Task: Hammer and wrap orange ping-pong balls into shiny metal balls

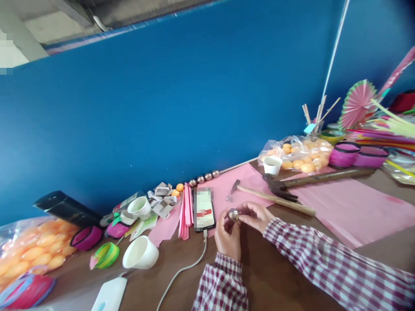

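Observation:
My left hand (228, 236) is curled around a small shiny metallic ball (233, 214) above the brown table (259, 276). From the right, my right hand (257, 217) pinches at the same ball's side; whether a smaller piece sits between those fingertips is too fine to tell. Just left of my hands lies a phone (204, 209) with its screen lit, a white cable (181, 270) plugged into its lower end. Beyond them, a small hammer (275, 198) with a wooden handle rests on pink paper (223, 190). Several similar shiny balls (208, 176) line the wall.
A larger hammer (320, 177) lies to the right, near a bag of orange balls (296, 155) and a small white cup (271, 165). On the left are a white paper cup (141, 252), green tape (106, 255), a white power bank (110, 293) and another bag of orange balls (39, 248). A blue partition (194, 95) stands behind.

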A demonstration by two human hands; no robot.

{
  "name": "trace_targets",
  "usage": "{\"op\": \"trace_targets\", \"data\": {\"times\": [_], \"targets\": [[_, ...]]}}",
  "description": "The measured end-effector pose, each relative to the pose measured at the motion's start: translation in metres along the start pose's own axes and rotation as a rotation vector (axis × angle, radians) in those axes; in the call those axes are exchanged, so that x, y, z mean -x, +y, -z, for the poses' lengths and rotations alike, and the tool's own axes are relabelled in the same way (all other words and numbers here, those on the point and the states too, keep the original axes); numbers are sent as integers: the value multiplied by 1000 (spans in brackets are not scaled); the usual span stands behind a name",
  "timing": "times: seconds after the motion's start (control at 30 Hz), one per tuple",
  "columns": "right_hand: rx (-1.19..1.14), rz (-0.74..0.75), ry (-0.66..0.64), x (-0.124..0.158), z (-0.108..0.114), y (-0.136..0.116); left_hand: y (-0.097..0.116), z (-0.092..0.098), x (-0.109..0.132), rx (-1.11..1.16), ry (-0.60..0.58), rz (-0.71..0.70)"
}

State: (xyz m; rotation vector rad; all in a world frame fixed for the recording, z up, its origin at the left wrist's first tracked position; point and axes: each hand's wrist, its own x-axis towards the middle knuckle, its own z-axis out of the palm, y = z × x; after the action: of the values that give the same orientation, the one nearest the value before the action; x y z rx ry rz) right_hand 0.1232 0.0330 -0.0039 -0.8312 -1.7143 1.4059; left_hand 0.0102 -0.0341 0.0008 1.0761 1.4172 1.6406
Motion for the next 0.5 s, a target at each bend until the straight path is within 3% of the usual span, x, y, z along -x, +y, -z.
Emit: {"op": "trace_targets", "data": {"times": [0.2, 0.5], "targets": [[19, 16, -23, 0, 1, 1, -1, 0, 0, 8, 1, -8], [-17, 17, 56, -1, -3, 10, -4, -2, -1, 6, 55, -17]]}}
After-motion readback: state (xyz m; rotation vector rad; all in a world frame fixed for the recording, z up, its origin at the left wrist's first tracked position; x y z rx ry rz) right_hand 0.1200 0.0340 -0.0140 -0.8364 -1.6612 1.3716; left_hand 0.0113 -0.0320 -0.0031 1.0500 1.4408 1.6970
